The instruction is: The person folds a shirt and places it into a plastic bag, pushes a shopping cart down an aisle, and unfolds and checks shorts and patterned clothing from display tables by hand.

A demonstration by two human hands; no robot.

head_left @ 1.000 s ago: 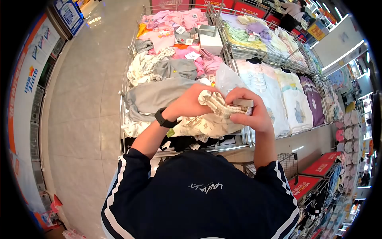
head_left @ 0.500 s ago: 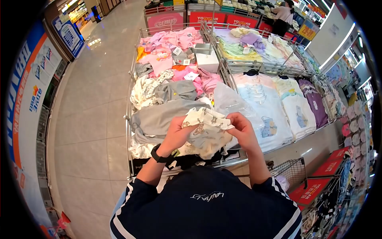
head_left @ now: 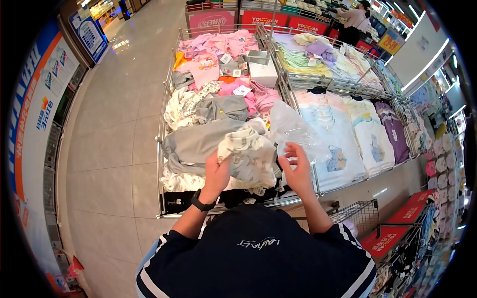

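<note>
My left hand (head_left: 217, 171), with a dark watch on its wrist, is closed on the edge of a cream printed garment (head_left: 242, 143). The cloth hangs loosely over the bin, its upper part bunched and folded over. To the right of it my right hand (head_left: 297, 169) is lifted with fingers apart, touching nothing. A grey garment (head_left: 191, 144) lies spread out under and behind the cream cloth. Just beyond my right hand lies a clear plastic bag (head_left: 290, 126).
Pink clothes (head_left: 203, 69) and a white box (head_left: 263, 74) fill the far part of the metal-railed bin. Folded white shirts (head_left: 328, 134) lie in the bin to the right. A shopping cart (head_left: 357, 213) stands at lower right. A person (head_left: 354, 22) is at the far displays.
My right hand has let go of the cream garment and opened, drawing slightly away. The band stretched between both hands is now slack, held by my left hand, which is slightly lower.
</note>
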